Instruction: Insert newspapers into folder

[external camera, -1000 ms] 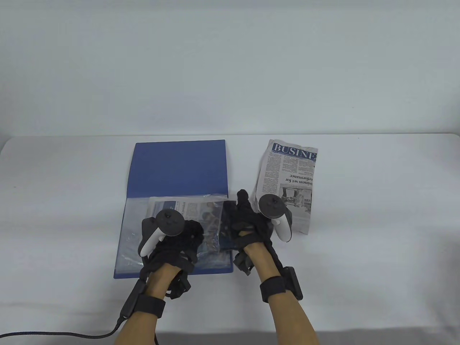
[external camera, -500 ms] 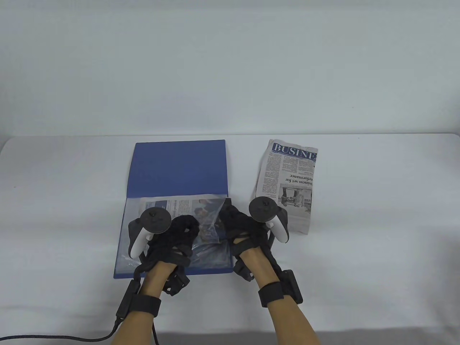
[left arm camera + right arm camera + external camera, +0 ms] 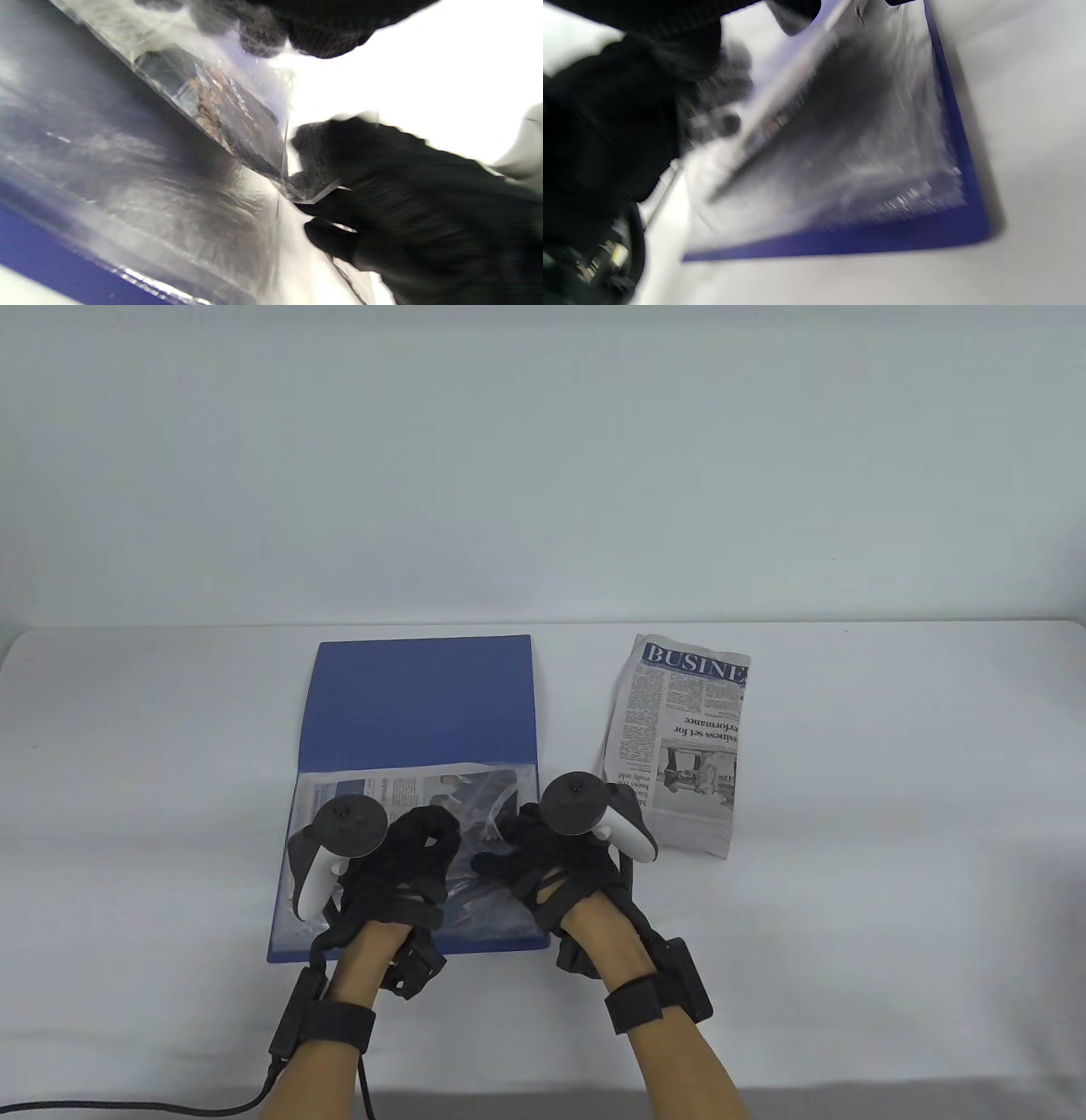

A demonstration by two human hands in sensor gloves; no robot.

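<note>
A blue folder [image 3: 424, 704] lies open on the table, its near half covered by clear plastic sleeves [image 3: 492, 891]. One newspaper [image 3: 373, 791] sits partly inside a sleeve, with its far edge showing. My left hand [image 3: 437, 838] grips this newspaper and sleeve from above; its fingertips [image 3: 297, 38] hang over the sleeve [image 3: 220, 101] in the left wrist view. My right hand [image 3: 502, 858] pinches the sleeve's lifted corner [image 3: 312, 192] between thumb and fingers. A second folded newspaper [image 3: 679, 738], headed "BUSINE", lies to the right of the folder.
The white table [image 3: 891, 780] runs wide on both sides of the folder. A black cable [image 3: 127, 1107] trails from my left wrist along the near edge. The right wrist view is blurred and shows the folder's blue edge [image 3: 882, 241].
Both hands have moved left and slightly toward me. The newspaper has slid leftward, further into the sleeve. The second newspaper has not moved.
</note>
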